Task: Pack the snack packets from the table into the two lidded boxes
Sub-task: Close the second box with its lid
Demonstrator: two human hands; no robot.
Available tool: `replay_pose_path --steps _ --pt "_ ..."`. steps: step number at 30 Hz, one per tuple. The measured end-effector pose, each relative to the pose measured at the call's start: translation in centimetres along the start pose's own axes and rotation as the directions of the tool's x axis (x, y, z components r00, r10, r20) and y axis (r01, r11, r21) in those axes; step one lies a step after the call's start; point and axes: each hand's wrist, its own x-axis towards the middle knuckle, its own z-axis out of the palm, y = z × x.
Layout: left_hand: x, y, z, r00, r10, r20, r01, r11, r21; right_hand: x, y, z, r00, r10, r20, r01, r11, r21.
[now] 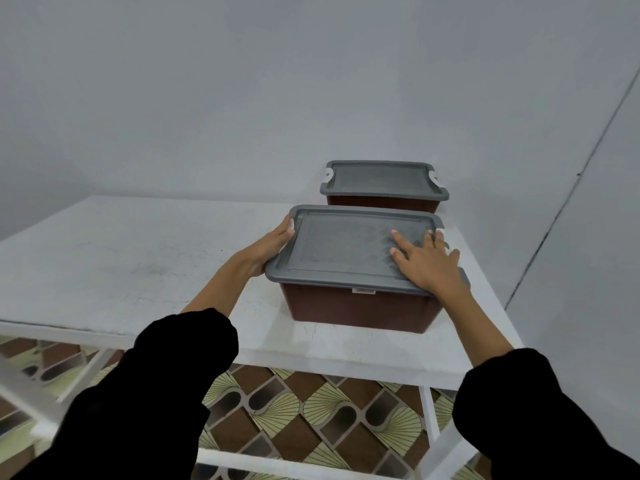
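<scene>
Two brown boxes with grey lids stand on the white table [121, 258], at its right side. The near box [360, 306] has its lid [339, 247] on top. My left hand [272, 242] grips the lid's left edge, thumb on top. My right hand [427, 263] lies flat on the lid's right part, fingers spread and straight. The far box [384, 202] stands behind it against the wall, its lid [381, 178] on and white clips showing at both ends. No snack packets are in view.
A grey wall [311, 98] rises right behind the table, and another wall closes in at the right. The table's white frame bars [86, 372] show below, over a patterned brown and green floor [311, 410].
</scene>
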Motion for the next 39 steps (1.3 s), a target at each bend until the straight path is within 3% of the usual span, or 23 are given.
replay_pose_path --steps 4,10,15,18,22,26,31,39 --pt "0.7 0.3 -0.1 0.997 -0.065 -0.037 0.066 0.997 0.036 0.1 0.0 0.1 1.0 -0.003 -0.013 0.003 1.0 -0.009" --pt "0.9 -0.5 0.9 0.984 0.018 -0.175 0.043 0.94 0.339 1.1 1.2 -0.4 0.999 -0.022 0.046 0.019 0.998 0.065" --pt "0.8 -0.4 1.0 0.979 0.061 -0.195 0.036 0.888 0.459 2.3 3.6 -1.2 0.996 -0.027 0.089 0.002 0.964 0.267" --pt "1.0 -0.6 1.0 0.981 0.063 -0.181 0.029 0.884 0.466 2.3 4.0 -1.4 0.987 0.033 0.155 -0.105 0.871 0.481" --pt "1.0 -0.4 0.9 0.984 0.045 -0.173 0.035 0.901 0.432 2.0 3.8 -1.6 0.985 -0.012 0.175 -0.104 0.762 0.639" --pt "0.4 0.1 1.2 0.988 0.032 -0.154 0.034 0.914 0.404 2.3 4.1 -1.2 0.988 -0.004 0.156 -0.091 0.797 0.597" --pt "0.7 -0.5 0.7 0.991 0.032 -0.126 0.025 0.904 0.427 2.5 3.7 -0.7 0.994 0.037 0.102 -0.074 0.919 0.387" --pt "1.5 -1.5 -0.5 0.994 0.071 -0.088 -0.031 0.921 0.388 2.1 2.2 -1.3 0.994 0.074 0.081 -0.097 0.936 0.338"
